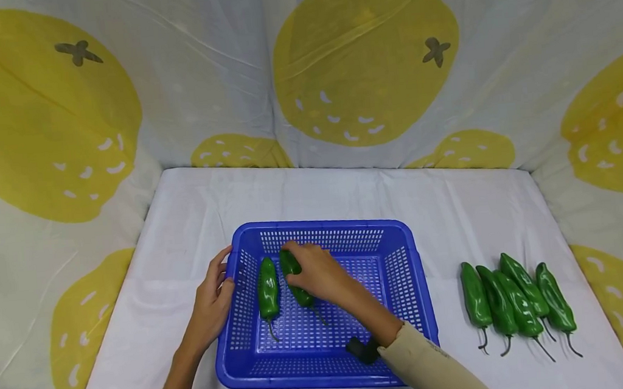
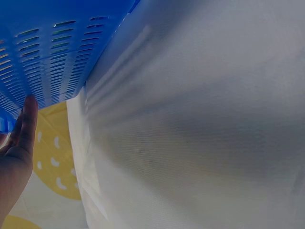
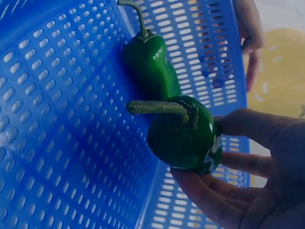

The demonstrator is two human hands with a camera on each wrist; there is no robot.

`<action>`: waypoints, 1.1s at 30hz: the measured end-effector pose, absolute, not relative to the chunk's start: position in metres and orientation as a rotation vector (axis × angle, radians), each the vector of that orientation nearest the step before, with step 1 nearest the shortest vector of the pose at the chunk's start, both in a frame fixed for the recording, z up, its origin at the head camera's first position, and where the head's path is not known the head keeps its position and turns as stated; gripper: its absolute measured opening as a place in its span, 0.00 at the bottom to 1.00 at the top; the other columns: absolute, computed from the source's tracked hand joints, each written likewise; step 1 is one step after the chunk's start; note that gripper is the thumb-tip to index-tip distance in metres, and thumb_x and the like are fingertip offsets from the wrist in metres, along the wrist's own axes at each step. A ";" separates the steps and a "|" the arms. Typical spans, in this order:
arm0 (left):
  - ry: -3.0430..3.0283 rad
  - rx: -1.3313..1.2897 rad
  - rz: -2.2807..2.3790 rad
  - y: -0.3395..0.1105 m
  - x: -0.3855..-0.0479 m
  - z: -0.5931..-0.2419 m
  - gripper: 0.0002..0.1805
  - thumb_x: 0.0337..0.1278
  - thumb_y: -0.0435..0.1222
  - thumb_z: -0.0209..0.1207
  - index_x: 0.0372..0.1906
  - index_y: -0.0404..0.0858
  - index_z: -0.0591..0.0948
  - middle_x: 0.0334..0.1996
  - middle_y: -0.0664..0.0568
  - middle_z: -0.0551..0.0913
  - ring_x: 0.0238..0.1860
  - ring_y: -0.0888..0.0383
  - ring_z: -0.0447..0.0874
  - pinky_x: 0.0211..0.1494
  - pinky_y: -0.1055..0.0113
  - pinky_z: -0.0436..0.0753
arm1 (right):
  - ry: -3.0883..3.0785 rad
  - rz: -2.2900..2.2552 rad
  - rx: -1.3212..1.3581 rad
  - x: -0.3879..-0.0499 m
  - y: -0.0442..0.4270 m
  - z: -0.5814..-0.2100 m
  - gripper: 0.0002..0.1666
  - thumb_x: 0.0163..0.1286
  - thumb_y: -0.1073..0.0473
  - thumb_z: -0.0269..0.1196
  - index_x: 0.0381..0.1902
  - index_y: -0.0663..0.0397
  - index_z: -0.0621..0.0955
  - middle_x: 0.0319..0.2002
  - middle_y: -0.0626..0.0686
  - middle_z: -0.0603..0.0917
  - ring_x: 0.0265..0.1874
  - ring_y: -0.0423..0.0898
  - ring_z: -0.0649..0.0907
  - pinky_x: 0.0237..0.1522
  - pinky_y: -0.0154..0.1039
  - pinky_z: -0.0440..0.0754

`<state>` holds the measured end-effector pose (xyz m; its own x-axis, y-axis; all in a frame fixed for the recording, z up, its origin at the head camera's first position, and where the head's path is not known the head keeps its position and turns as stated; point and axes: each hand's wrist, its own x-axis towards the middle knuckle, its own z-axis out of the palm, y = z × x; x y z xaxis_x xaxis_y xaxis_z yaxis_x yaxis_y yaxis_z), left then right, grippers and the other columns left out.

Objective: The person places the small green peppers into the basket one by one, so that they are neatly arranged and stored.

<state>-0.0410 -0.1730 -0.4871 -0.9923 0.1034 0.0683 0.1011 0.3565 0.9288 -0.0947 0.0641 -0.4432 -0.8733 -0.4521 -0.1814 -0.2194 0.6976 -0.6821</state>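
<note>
Early on, I'd judge: 1st pepper (image 1: pixel 268 289) in basket (image 1: pixel 304 380), nr L wall; held pepper (image 1: pixel 301 295) just beside it, pinched btwn R hand (image 1: pixel 320 273) thumb & fingers; 5 loose peppers (image 1: pixel 518 306) nr tabletop's (image 1: pixel 455 207) R edge. Held pepper's long axis runs far-to-near, slightly slanted, stem twd tabletop's near edge. L hand (image 1: pixel 210 303) fingers, fairly straight, touch basket's L side.

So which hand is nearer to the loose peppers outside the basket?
Right. The right hand holds a pepper inside the basket, left of the loose peppers; the left hand is farther, at the basket's left side.
</note>
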 end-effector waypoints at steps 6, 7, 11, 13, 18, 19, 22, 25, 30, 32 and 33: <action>2.581 0.203 1.782 -0.173 -0.042 -0.488 0.33 0.71 0.27 0.42 0.76 0.53 0.59 0.54 0.43 0.79 0.53 0.51 0.81 0.49 0.67 0.81 | 2.597 -0.890 -0.524 -0.095 0.053 -0.452 0.31 0.62 0.61 0.70 0.63 0.55 0.76 0.40 0.57 0.82 0.33 0.48 0.82 0.21 0.29 0.77; 2.582 0.202 1.781 -0.173 -0.042 -0.488 0.33 0.71 0.27 0.42 0.76 0.53 0.59 0.54 0.43 0.79 0.53 0.50 0.81 0.49 0.67 0.80 | 2.602 -0.875 -0.520 -0.095 0.051 -0.454 0.30 0.62 0.61 0.70 0.63 0.55 0.76 0.40 0.57 0.82 0.32 0.48 0.81 0.21 0.29 0.77; 2.575 0.193 1.781 -0.174 -0.042 -0.489 0.33 0.72 0.28 0.42 0.76 0.54 0.59 0.55 0.43 0.79 0.53 0.49 0.81 0.48 0.68 0.81 | 2.612 -0.829 -0.502 -0.093 0.044 -0.461 0.29 0.62 0.60 0.69 0.61 0.55 0.76 0.37 0.56 0.80 0.30 0.46 0.79 0.20 0.30 0.76; 2.568 0.190 1.782 -0.174 -0.042 -0.489 0.33 0.72 0.28 0.42 0.76 0.54 0.59 0.55 0.42 0.79 0.53 0.49 0.81 0.48 0.67 0.81 | 2.613 -0.820 -0.495 -0.092 0.041 -0.463 0.29 0.62 0.60 0.69 0.61 0.54 0.76 0.36 0.55 0.80 0.29 0.46 0.79 0.21 0.31 0.76; 2.561 0.189 1.786 -0.174 -0.042 -0.489 0.33 0.71 0.28 0.42 0.76 0.54 0.59 0.56 0.42 0.78 0.53 0.49 0.81 0.48 0.65 0.82 | 2.617 -0.858 -0.511 -0.091 0.038 -0.468 0.29 0.62 0.61 0.69 0.61 0.57 0.76 0.34 0.55 0.79 0.30 0.46 0.78 0.22 0.31 0.76; 2.560 0.190 1.787 -0.174 -0.042 -0.489 0.33 0.71 0.28 0.42 0.76 0.55 0.59 0.56 0.42 0.78 0.53 0.49 0.81 0.49 0.65 0.82 | 2.615 -0.872 -0.517 -0.091 0.038 -0.469 0.30 0.62 0.61 0.69 0.62 0.58 0.75 0.34 0.55 0.80 0.30 0.47 0.78 0.22 0.31 0.76; 2.557 0.194 1.793 -0.174 -0.042 -0.489 0.33 0.71 0.27 0.42 0.76 0.55 0.59 0.56 0.43 0.78 0.54 0.50 0.81 0.49 0.66 0.81 | 2.598 -0.909 -0.520 -0.090 0.038 -0.470 0.33 0.64 0.60 0.67 0.66 0.59 0.72 0.35 0.57 0.80 0.29 0.47 0.79 0.21 0.30 0.76; 2.557 0.191 1.795 -0.174 -0.043 -0.489 0.33 0.71 0.27 0.42 0.76 0.55 0.59 0.55 0.43 0.79 0.53 0.50 0.81 0.49 0.66 0.81 | 2.571 -0.933 -0.500 -0.089 0.038 -0.470 0.35 0.66 0.61 0.66 0.70 0.58 0.69 0.37 0.59 0.79 0.29 0.47 0.79 0.19 0.30 0.76; 2.574 0.186 1.781 -0.174 -0.043 -0.490 0.33 0.71 0.27 0.42 0.76 0.55 0.59 0.56 0.43 0.79 0.53 0.50 0.81 0.49 0.65 0.81 | 2.553 -0.928 -0.477 -0.089 0.044 -0.467 0.35 0.67 0.63 0.63 0.71 0.57 0.67 0.44 0.64 0.79 0.30 0.48 0.79 0.20 0.32 0.77; 2.580 0.189 1.777 -0.174 -0.043 -0.490 0.33 0.71 0.28 0.42 0.76 0.55 0.59 0.56 0.43 0.79 0.53 0.50 0.81 0.49 0.66 0.81 | 2.578 -0.890 -0.488 -0.091 0.047 -0.465 0.34 0.67 0.62 0.63 0.71 0.57 0.68 0.47 0.65 0.79 0.32 0.50 0.79 0.24 0.35 0.79; 2.580 0.190 1.778 -0.174 -0.043 -0.490 0.33 0.71 0.28 0.42 0.76 0.55 0.59 0.56 0.43 0.79 0.53 0.50 0.81 0.48 0.66 0.81 | 2.587 -0.874 -0.488 -0.091 0.049 -0.463 0.34 0.68 0.61 0.63 0.70 0.58 0.68 0.48 0.66 0.79 0.33 0.51 0.80 0.25 0.36 0.79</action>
